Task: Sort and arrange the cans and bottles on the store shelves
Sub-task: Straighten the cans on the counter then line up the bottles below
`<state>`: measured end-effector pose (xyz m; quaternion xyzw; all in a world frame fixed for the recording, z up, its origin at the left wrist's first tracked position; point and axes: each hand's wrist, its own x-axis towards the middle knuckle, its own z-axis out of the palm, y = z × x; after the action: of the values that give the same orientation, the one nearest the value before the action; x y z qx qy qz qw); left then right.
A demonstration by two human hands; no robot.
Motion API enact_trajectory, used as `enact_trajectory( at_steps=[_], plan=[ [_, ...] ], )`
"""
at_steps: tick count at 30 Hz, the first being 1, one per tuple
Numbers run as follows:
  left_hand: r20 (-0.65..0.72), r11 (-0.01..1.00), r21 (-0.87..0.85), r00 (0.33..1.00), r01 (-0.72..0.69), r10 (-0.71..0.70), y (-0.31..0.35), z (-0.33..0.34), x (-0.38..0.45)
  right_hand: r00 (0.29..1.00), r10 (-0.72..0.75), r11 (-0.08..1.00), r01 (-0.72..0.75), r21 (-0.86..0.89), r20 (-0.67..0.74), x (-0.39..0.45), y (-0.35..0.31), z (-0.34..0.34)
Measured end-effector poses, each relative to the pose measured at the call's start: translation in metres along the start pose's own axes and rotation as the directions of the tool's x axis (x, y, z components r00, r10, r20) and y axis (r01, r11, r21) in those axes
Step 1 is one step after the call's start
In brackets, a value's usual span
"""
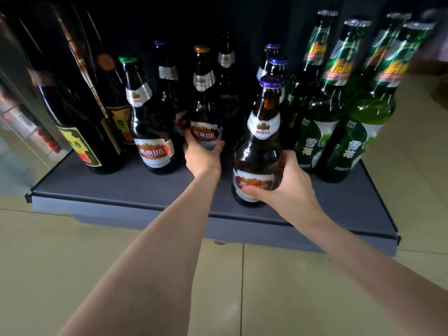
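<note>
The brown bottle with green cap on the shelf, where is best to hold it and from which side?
Probably grip the brown bottle with green cap around its wide lower body, coming from the open front of the shelf. It stands upright, with neighbours crowding its left, right and rear.

Two bare, slender forearms extend into view, each ending in an ungloved hand, the left hand (202,157) and the right hand (288,187), with no sleeve, watch, ring or wristband on the visible portions.

Brown bottles (258,132) — green bottles (363,132)
</note>
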<state>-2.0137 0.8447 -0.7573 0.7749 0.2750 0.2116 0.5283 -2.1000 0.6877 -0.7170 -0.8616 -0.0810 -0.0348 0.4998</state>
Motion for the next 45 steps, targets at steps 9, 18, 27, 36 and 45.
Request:
enact_trajectory(
  at_steps=[9,18,27,36,45],
  plan=[
    [0.130,0.993,0.002,0.985,-0.116,0.115,-0.001,0.014,0.025,0.999,0.047,0.998,-0.046,-0.041,0.007,-0.001,-0.002,0.001],
    [0.353,0.944,0.102,0.898,-0.315,0.262,-0.020,-0.018,0.025,0.997,0.071,0.994,-0.071,-0.084,-0.010,-0.001,-0.005,0.003],
    [0.341,0.896,0.133,0.868,-0.424,0.361,-0.049,-0.084,-0.007,0.999,-0.002,0.997,0.000,-0.076,-0.033,0.004,-0.021,0.038],
    [0.467,0.928,0.105,0.841,-0.358,0.272,-0.055,-0.105,-0.009,0.991,-0.027,0.998,0.020,-0.057,-0.128,0.043,-0.035,0.101],
    [0.476,0.940,0.007,0.827,-0.342,0.298,-0.039,-0.086,-0.007,0.988,0.000,1.000,-0.002,-0.008,-0.154,0.064,-0.028,0.116]
  ],
)
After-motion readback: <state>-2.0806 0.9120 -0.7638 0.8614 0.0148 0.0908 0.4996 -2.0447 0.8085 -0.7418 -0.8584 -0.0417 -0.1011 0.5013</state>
